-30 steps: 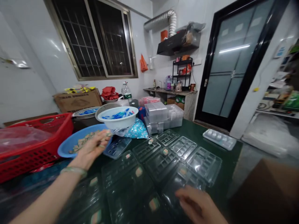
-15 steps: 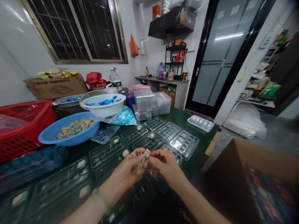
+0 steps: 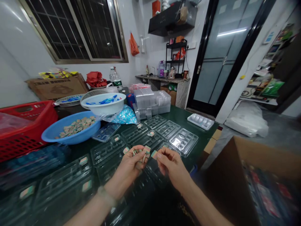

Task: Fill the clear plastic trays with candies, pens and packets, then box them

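The left hand is curled nearly shut around a small bunch of striped pieces, its fingers closed over them. The right hand is mostly closed too, pinching a single striped piece between thumb and forefinger, just beside the left hand. A pale bangle circles the left wrist.

Both hands are above clear plastic trays on a dark green table, and some tray cells hold one piece each. A blue bowl with a heap of similar pieces sits to the left, near a red basket. Behind it are a white bowl of blue items and a glittery blue bag, with stacked trays to the right.

Further back, the water bottle has a green label, and a cardboard box bears printing; both are too small to read. An open box at lower right is blurred.
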{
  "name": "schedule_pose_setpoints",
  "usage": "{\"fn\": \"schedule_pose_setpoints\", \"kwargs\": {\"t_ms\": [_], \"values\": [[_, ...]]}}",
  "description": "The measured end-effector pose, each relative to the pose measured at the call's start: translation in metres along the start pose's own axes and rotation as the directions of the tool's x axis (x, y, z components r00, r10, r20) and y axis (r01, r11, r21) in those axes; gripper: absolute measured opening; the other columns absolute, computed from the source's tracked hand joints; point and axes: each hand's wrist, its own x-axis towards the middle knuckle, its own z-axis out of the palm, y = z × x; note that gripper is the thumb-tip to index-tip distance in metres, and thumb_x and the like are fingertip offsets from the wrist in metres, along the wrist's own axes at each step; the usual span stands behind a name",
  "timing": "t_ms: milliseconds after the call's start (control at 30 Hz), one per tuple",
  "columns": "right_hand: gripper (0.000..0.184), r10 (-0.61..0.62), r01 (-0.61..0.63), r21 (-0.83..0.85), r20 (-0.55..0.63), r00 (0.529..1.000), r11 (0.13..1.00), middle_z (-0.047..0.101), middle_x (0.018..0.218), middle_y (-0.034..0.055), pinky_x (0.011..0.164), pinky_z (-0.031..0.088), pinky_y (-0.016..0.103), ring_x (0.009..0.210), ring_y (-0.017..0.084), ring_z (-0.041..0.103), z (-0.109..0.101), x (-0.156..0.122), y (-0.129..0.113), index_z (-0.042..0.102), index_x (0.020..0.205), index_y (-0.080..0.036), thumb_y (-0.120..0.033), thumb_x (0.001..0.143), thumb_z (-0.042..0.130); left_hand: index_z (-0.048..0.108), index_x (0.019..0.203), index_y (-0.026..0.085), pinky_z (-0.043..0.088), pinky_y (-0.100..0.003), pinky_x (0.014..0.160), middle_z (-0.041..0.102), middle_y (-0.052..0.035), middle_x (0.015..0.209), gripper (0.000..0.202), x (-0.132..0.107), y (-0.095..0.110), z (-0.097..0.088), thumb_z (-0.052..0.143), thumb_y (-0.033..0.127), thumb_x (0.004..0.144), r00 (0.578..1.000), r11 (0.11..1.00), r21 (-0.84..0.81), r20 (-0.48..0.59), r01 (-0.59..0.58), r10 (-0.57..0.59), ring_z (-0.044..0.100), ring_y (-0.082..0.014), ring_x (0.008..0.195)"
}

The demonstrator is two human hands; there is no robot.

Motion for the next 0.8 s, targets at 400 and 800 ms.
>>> {"fn": "schedule_pose_setpoints", "kwargs": {"t_ms": [400,800], "values": [[0.02,-0.212,0.176,-0.42,-0.04,0.976,0.89,0.054,0.063,-0.0009,0.053,0.037,0.02,0.057,0.01,0.047,0.004,0.0,-0.005,0.056,0.07,-0.015,-0.03,0.081,0.051,0.057,0.081,0.016,0.032,-0.016,0.037,0.054,0.0011,0.052,0.019,-0.01,-0.005,0.007,0.067,0.026,0.069,0.994,0.932,0.347,0.059,-0.11,0.095,0.047,-0.0087,0.045],[0.02,-0.122,0.077,-0.225,-0.195,0.973,0.971,0.051,0.058,-0.0031,0.049,0.036,0.019,0.051,0.009,0.046,0.01,-0.006,0.004,0.054,0.073,-0.016,-0.034,0.082,0.052,0.056,0.082,0.016,0.035,-0.017,0.041,0.059,-0.0008,0.064,0.017,-0.013,-0.014,0.015,0.066,0.022,0.07,0.993,0.96,0.255,0.022,-0.117,0.116,0.052,-0.0096,0.052]]}}
